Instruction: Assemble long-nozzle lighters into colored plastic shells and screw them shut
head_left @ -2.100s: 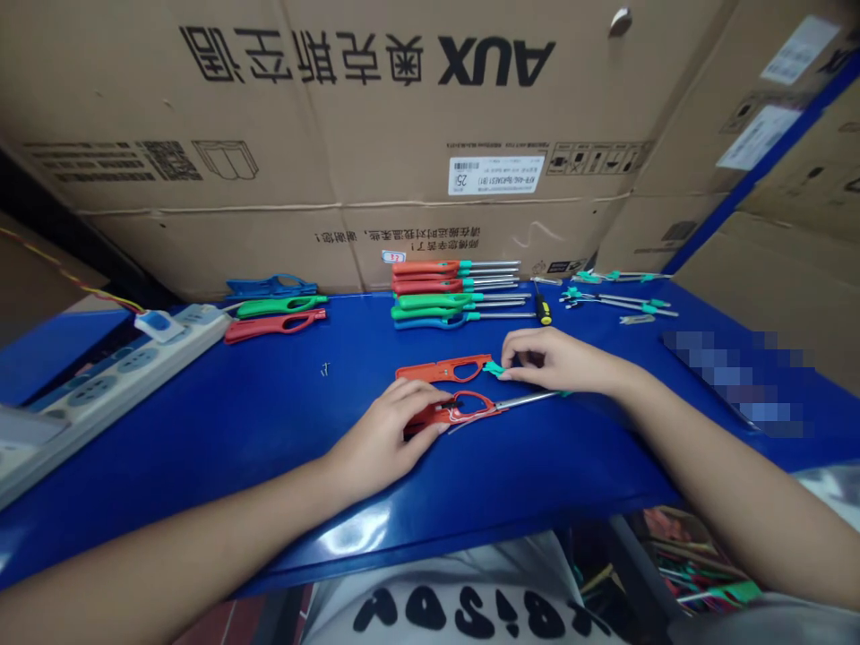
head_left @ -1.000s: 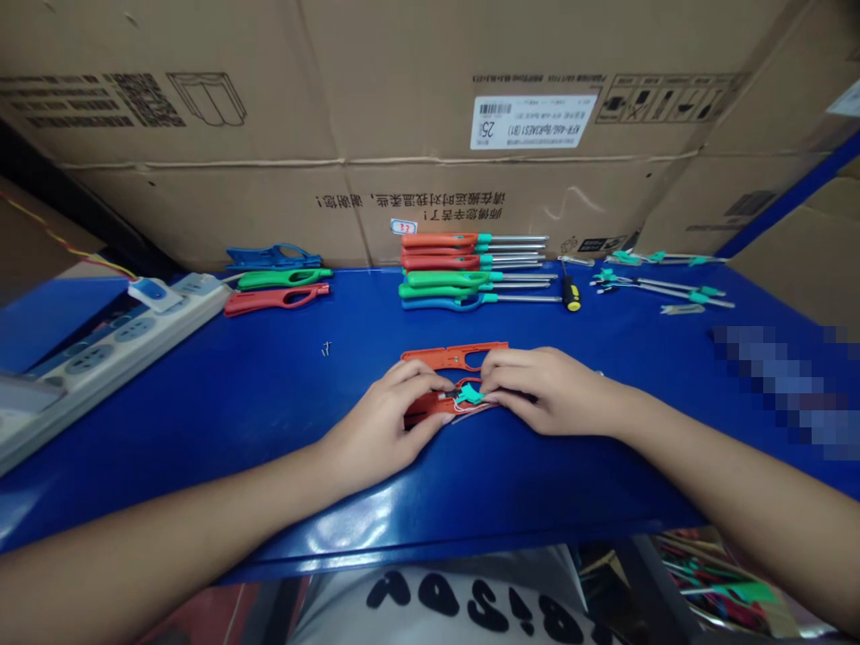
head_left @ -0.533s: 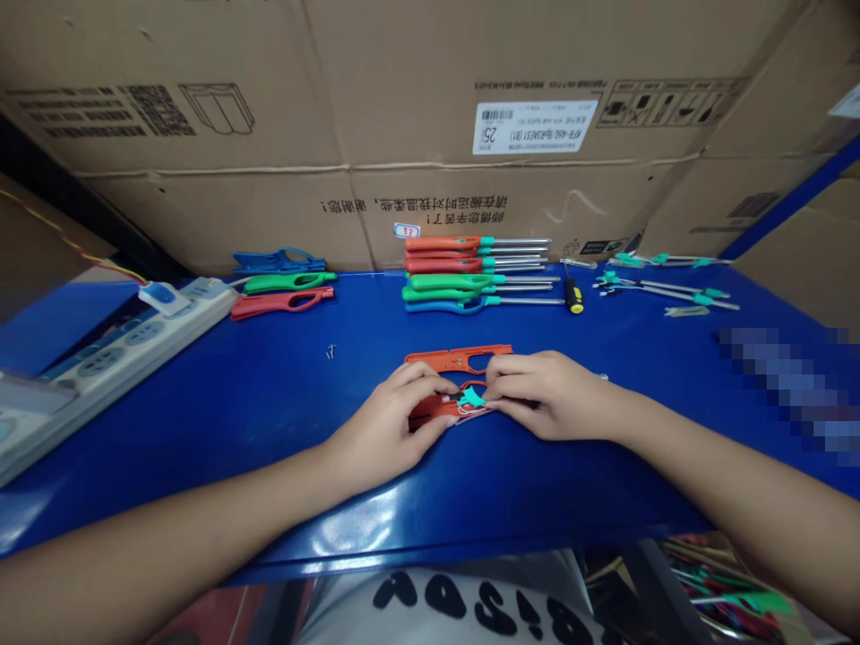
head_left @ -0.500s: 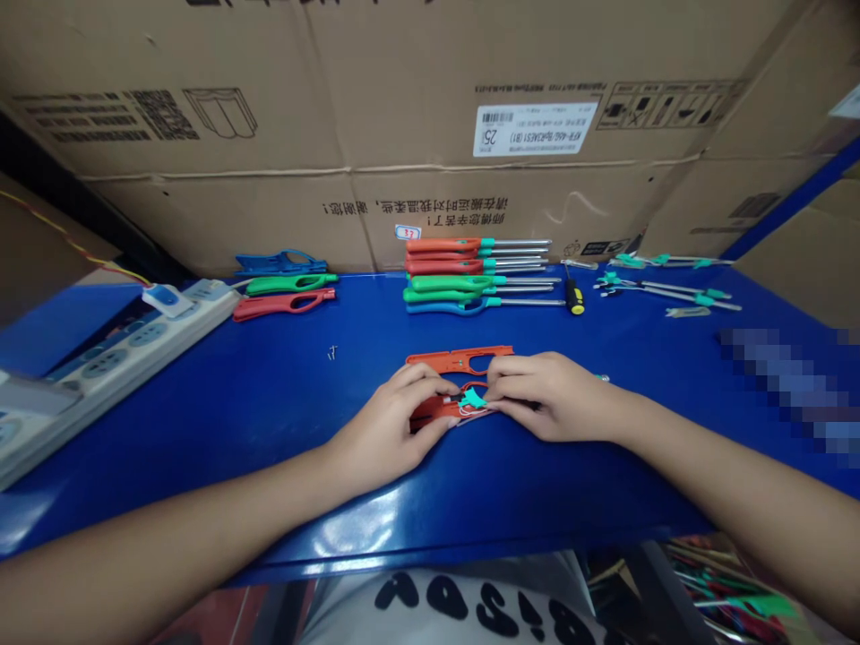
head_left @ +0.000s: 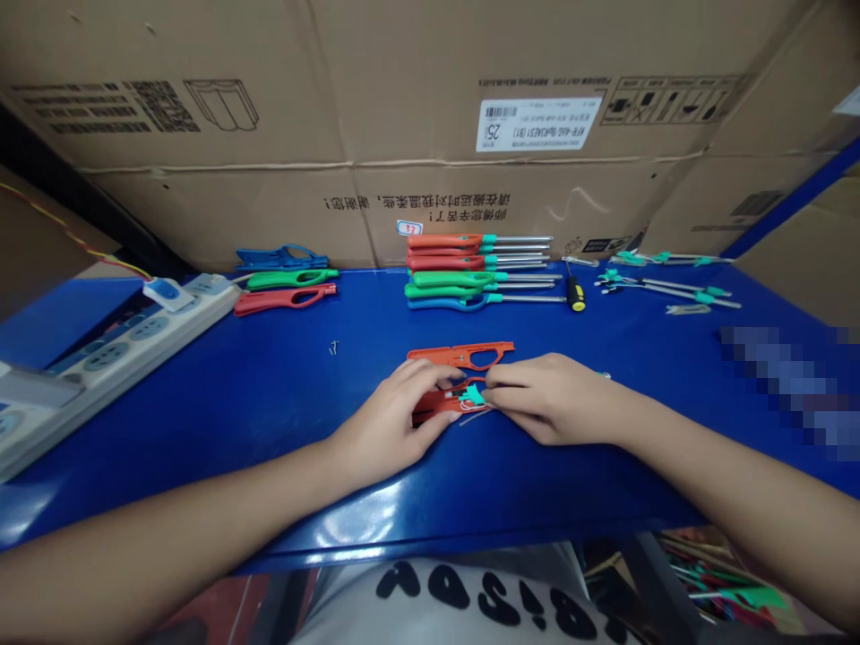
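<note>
My left hand curves around an orange lighter half-shell lying on the blue table, thumb along its near edge and fingers at the far edge. In the shell sits a green trigger piece with white wires beside it. My right hand is closed in a pinch at the right end of that green piece, its fingertips partly hiding what they grip. Just beyond both hands lies the matching orange half-shell with a finger hole. A thin grey strip shows at the near side.
Assembled lighters are stacked at the back, with a yellow-black screwdriver to their right. Green-tipped metal rods lie back right. Coloured shells and small screws are left, near a power strip. Cardboard stands behind.
My left index finger has lifted slightly off the parts in the shell, exposing more of the shell's inside. My right hand keeps its pinch, moving only slightly.
</note>
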`<action>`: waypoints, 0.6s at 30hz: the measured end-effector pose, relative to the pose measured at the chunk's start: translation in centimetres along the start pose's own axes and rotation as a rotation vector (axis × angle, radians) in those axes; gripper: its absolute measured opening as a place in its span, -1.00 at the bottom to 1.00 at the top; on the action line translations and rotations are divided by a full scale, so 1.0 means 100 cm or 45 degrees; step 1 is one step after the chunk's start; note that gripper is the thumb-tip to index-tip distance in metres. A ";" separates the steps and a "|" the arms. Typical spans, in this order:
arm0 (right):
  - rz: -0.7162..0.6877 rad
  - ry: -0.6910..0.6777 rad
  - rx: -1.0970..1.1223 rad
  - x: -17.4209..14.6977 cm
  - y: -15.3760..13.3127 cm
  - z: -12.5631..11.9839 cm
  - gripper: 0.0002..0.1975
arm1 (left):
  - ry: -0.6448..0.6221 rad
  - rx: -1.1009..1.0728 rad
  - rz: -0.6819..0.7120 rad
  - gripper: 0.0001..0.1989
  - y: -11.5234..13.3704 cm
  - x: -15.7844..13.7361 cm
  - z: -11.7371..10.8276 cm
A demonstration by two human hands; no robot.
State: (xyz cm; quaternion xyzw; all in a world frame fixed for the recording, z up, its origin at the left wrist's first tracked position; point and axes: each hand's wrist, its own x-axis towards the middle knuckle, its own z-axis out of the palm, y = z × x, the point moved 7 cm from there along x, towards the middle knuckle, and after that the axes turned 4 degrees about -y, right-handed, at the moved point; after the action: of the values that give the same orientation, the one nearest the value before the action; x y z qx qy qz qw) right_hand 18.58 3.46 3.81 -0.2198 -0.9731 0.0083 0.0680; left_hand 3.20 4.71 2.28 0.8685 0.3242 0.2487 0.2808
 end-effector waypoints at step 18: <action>0.147 0.244 0.571 0.000 0.016 -0.005 -0.79 | -0.320 0.564 0.155 -0.54 0.023 -0.005 0.012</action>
State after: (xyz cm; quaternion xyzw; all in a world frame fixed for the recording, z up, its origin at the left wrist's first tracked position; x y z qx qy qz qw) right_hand 19.33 4.89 4.27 -0.2541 -0.9219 0.2071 0.2064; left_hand 4.59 2.47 2.75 0.9508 0.2803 0.0780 0.1062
